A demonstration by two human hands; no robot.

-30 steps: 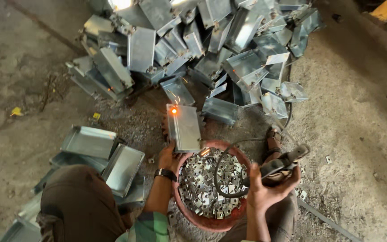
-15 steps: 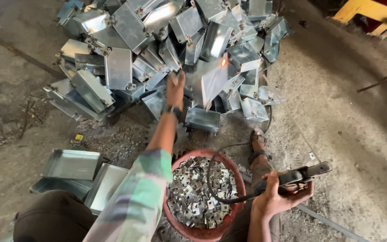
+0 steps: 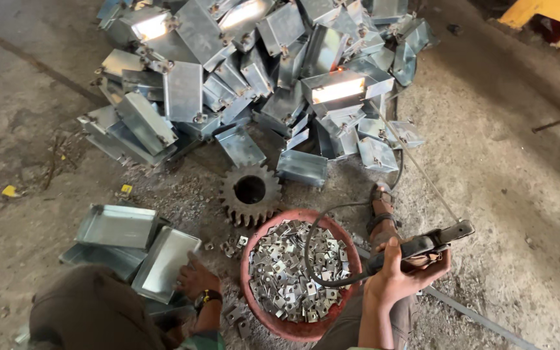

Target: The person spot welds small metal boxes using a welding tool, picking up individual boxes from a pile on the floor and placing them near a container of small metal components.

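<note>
My left hand (image 3: 196,280), with a watch on its wrist, grips the near corner of a shallow metal tray (image 3: 163,259) that lies on a small stack at the lower left. My right hand (image 3: 400,275) is shut on a black welding electrode holder (image 3: 426,245). Its thin rod (image 3: 409,159) slants up toward the pile, and its cable loops over a red bowl (image 3: 264,317) of small metal plates. On the pile, one metal box (image 3: 339,87) has a small orange glowing spot at its top edge.
A big heap of folded metal boxes (image 3: 228,71) fills the top of the view. A rusty gear (image 3: 249,191) lies on the ground between the heap and the bowl. My sandalled foot (image 3: 380,210) is right of the bowl. A metal bar (image 3: 481,317) lies at the lower right.
My left hand carried a freshly welded box from the gear up to the pile, let it go there, and came back down to the stack of trays. The right hand barely moved.
</note>
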